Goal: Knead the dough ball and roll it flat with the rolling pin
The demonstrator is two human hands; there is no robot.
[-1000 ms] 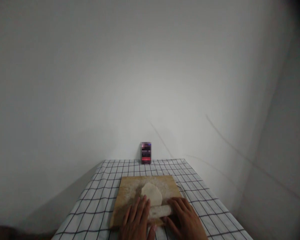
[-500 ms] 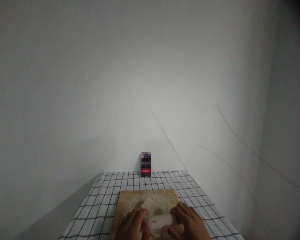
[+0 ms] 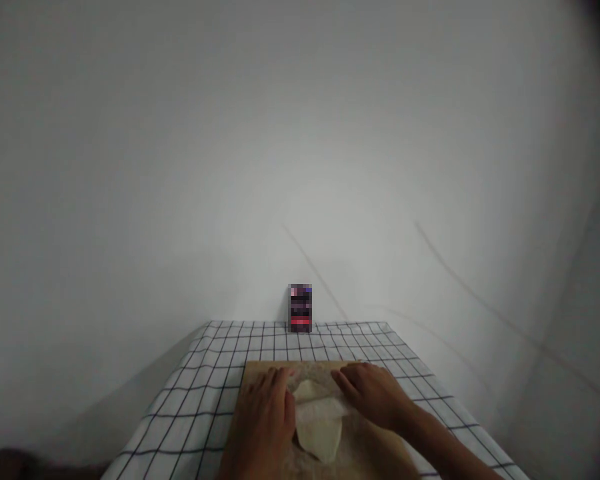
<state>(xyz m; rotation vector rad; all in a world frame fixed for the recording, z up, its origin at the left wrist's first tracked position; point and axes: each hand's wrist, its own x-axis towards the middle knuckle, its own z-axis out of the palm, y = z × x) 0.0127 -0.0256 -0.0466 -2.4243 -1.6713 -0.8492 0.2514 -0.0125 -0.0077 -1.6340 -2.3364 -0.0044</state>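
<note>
Head view: a rolling pin (image 3: pixel 321 411) lies across the dough (image 3: pixel 321 439) on a wooden board (image 3: pixel 383 455). Left of the dough, the left hand (image 3: pixel 269 408), fingers together, and right of it, the curled right hand (image 3: pixel 373 393) cover the pin's ends; whether they grip, I cannot tell.

**Dark panel (image 3: pixel 300 308) stands before pale wall (image 3: pixel 300 133)**

Pixelated and banded in red, the panel stands upright at the far edge of a white cloth (image 3: pixel 173 417) with dark grid lines. Thin streaks (image 3: pixel 543 348) cross the wall; a blurred dark shape (image 3: pixel 10 465) shows at lower left.
</note>
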